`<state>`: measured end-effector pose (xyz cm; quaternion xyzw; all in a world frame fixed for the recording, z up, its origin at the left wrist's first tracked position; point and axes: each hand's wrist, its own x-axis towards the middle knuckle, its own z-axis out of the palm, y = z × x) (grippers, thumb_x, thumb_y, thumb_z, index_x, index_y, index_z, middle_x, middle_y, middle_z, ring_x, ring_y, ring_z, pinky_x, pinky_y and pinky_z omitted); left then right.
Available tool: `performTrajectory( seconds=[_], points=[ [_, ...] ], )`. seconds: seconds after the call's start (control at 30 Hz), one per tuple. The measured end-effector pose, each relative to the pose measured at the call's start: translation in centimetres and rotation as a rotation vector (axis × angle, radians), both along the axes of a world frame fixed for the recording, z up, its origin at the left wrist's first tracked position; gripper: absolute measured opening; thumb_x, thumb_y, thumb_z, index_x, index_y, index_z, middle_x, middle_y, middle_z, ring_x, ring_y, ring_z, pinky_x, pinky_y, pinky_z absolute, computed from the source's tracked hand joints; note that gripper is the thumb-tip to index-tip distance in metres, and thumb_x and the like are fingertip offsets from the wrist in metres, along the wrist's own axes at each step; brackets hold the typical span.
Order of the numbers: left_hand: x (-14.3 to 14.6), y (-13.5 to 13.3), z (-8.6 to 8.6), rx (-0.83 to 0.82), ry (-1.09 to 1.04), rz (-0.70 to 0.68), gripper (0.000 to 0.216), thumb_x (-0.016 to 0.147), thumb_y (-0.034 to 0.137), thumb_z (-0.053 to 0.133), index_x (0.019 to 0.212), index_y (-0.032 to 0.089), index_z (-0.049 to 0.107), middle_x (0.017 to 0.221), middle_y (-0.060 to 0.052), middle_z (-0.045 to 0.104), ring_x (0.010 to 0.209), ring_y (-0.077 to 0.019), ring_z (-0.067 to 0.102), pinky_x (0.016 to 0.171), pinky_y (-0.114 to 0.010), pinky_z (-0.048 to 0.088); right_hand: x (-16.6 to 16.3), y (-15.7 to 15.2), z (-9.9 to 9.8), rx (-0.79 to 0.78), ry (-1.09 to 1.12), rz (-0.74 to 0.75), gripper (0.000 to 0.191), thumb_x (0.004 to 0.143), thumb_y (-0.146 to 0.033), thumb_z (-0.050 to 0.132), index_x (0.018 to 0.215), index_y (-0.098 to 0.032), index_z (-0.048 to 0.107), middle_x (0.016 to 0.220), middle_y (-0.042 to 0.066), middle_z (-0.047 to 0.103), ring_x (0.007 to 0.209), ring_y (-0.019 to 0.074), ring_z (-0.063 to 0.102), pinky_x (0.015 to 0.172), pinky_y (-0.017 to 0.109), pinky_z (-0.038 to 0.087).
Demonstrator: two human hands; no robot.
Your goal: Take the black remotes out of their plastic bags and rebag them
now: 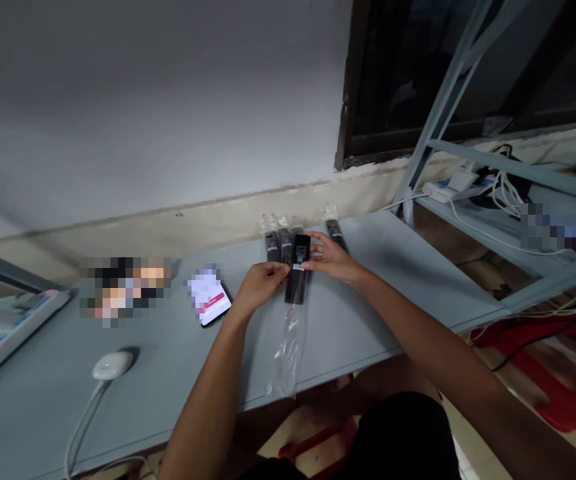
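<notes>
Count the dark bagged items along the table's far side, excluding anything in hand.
4: the leftmost item, its neighbour, a mostly hidden item behind the held item, and the rightmost item beyond the right hand. More may be hidden.

no legible text or numbers

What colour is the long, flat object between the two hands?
The long, flat object is mostly black (head view).

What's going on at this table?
Someone's left hand and right hand are both on a slim black item, one at each side. Clear plastic lies between it and the front edge of the table. Dark wrapped items lie towards the wall; a lit phone lies left.
</notes>
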<state>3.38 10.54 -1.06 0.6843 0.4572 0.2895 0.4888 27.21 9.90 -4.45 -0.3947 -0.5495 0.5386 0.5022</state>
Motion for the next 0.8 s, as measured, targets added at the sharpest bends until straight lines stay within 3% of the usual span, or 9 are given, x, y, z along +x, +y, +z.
performTrajectory(
  seconds=[0.17,0.4,0.5,0.67,0.8],
  points=[
    [0.1,0.0,-0.2,-0.099,-0.056,0.002,0.028,0.082,0.044,0.072,0.08,0.016,0.071,0.069,-0.001,0.067,0.061,-0.0132,0.058,0.066,-0.028,0.048,-0.1,-0.1,0.0,0.026,-0.019,0.094,0.076,0.07,-0.037,0.093,0.135,-0.026,0.054,0.093,0.001,0.072,0.088,0.0201,0.071,0.097,0.042,0.054],
    [1.2,0.1,-0.9,0.013,-0.007,0.071,0.026,0.087,0.041,0.064,0.081,0.016,0.068,0.065,0.0,0.062,0.058,-0.0144,0.054,0.06,-0.027,0.042,0.0,-0.4,0.4,0.043,-0.121,0.106,0.054,0.08,-0.044,0.085,0.125,-0.022,0.064,0.076,-0.005,0.064,0.072,0.0151,0.062,0.077,0.03,0.049],
    [1.5,-0.1,-1.2,0.111,0.058,0.091,0.029,0.09,0.043,0.06,0.083,0.016,0.068,0.069,-0.001,0.064,0.063,-0.0165,0.058,0.063,-0.029,0.044,-0.1,-0.8,0.7,0.023,-0.226,0.188,0.041,0.084,-0.052,0.08,0.106,-0.018,0.073,0.076,-0.002,0.066,0.07,0.0144,0.06,0.072,0.029,0.046],
    [2.0,-0.9,-1.5,0.24,0.14,-0.001,0.022,0.094,0.036,0.057,0.088,0.017,0.068,0.083,-0.005,0.073,0.077,-0.0204,0.066,0.073,-0.031,0.048,-0.7,-1.2,0.5,0.05,-0.396,0.347,0.043,0.087,-0.059,0.073,0.091,-0.016,0.08,0.079,0.001,0.071,0.075,0.0172,0.062,0.075,0.031,0.046],
    [2.2,-1.1,-1.4,0.293,0.15,-0.003,0.02,0.098,0.034,0.054,0.093,0.018,0.066,0.088,-0.006,0.074,0.08,-0.0207,0.067,0.076,-0.031,0.05,-0.7,-1.2,0.2,0.193,-0.482,0.262,0.042,0.087,-0.059,0.074,0.09,-0.018,0.081,0.091,0.005,0.071,0.083,0.02,0.064,0.077,0.032,0.049]
  ],
)
